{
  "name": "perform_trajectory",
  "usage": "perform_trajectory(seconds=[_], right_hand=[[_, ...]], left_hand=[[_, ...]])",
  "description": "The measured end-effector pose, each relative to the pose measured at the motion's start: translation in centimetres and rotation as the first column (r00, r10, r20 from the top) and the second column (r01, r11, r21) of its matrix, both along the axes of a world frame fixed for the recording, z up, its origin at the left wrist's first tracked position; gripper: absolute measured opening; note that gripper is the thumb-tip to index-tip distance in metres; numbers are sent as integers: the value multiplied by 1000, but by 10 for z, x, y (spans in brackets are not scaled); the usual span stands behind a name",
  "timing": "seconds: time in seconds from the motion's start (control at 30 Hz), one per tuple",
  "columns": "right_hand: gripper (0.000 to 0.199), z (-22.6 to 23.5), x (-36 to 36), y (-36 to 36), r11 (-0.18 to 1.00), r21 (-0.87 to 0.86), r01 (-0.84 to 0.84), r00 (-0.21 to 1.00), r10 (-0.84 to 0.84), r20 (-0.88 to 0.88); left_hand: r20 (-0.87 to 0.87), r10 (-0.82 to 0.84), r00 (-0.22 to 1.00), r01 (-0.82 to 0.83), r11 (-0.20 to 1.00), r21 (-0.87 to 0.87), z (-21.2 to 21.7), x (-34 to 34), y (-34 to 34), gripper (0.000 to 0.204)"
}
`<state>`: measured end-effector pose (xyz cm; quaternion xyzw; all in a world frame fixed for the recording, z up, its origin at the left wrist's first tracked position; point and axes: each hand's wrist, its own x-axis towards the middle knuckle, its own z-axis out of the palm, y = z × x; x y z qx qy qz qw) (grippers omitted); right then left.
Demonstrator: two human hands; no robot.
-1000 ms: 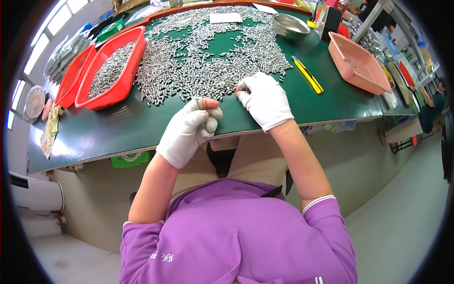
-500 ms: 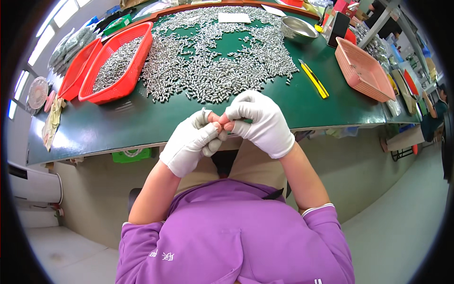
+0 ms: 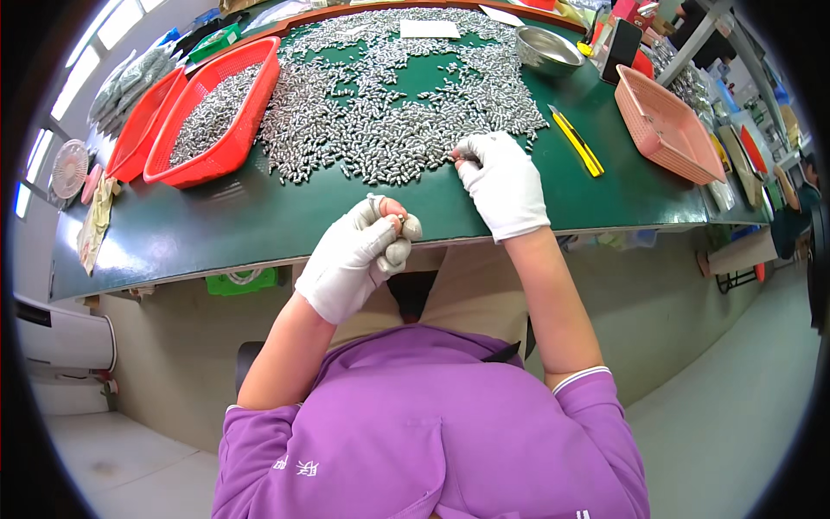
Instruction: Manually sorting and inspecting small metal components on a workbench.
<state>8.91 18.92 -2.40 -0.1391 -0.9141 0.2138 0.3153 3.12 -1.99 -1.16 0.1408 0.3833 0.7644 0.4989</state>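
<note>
My left hand (image 3: pixel 353 259), in a white glove with bare fingertips, is closed in a pinch near the table's front edge. A small metal part (image 3: pixel 400 220) shows between its thumb and forefinger. Farther out and to the right, my right hand (image 3: pixel 503 184), gloved the same way, is at the near edge of a wide spread of small silvery metal parts (image 3: pixel 380 138). Its thumb and fingers are drawn together at the parts; whatever is between them is too small to make out.
Two red plastic baskets stand at the left, the nearer basket (image 3: pixel 177 180) holding more metal parts. A yellow utility knife (image 3: pixel 577 143) lies to the right, beside a pink basket (image 3: pixel 666 130). A steel bowl (image 3: pixel 547 50) and a white card (image 3: pixel 430 29) are at the back of the green table (image 3: pixel 259 225).
My right hand has parted from the left and moved forward and right to the edge of the metal parts. My left hand has stayed nearly in place, still pinching.
</note>
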Motion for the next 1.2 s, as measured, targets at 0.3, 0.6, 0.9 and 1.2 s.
perform_trajectory(seconds=[0.3, 0.6, 0.9, 1.2], right_hand=[[7, 6, 3, 3, 988, 47, 146, 982, -150, 113], [8, 5, 2, 4, 995, 76, 67, 987, -77, 138], [10, 16, 10, -15, 848, -107, -519, 839, 481, -256], [16, 16, 8, -19, 722, -106, -684, 724, 654, -219]], left_hand=[[13, 1, 1000, -2, 1000, 27, -3, -2, 1, 6], [26, 9, 1000, -10, 999, 42, -4, -2, 2, 8], [-10, 17, 1000, -17, 1000, -12, 5, 2, 3, 15], [-233, 9, 972, -64, 971, -228, 8, 5, 9, 14]])
